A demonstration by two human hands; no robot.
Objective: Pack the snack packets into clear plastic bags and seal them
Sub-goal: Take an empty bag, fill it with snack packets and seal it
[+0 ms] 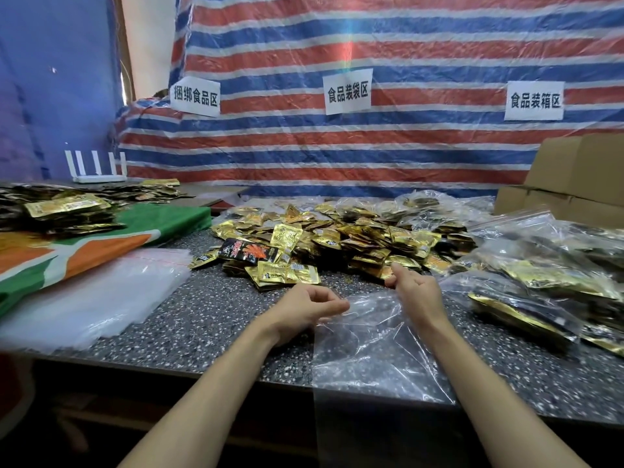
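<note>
An empty clear plastic bag (pixel 368 346) lies over the front edge of the speckled table (pixel 216 319) and hangs down past it. My left hand (pixel 304 307) pinches the bag's top edge at its left corner. My right hand (pixel 413 288) grips the top edge at the right, fingers curled. Just beyond both hands spreads a heap of gold snack packets (pixel 341 244), with one black and red packet (pixel 248 251) on its left side.
Filled clear bags (pixel 547 278) pile up at the right. A stack of flat empty bags (pixel 101 298) lies at the left, by a green and orange cloth (pixel 111 244) bearing more packets (pixel 64 211). Cardboard boxes (pixel 574 180) stand at the back right. A white router (pixel 98 170) sits at the back left.
</note>
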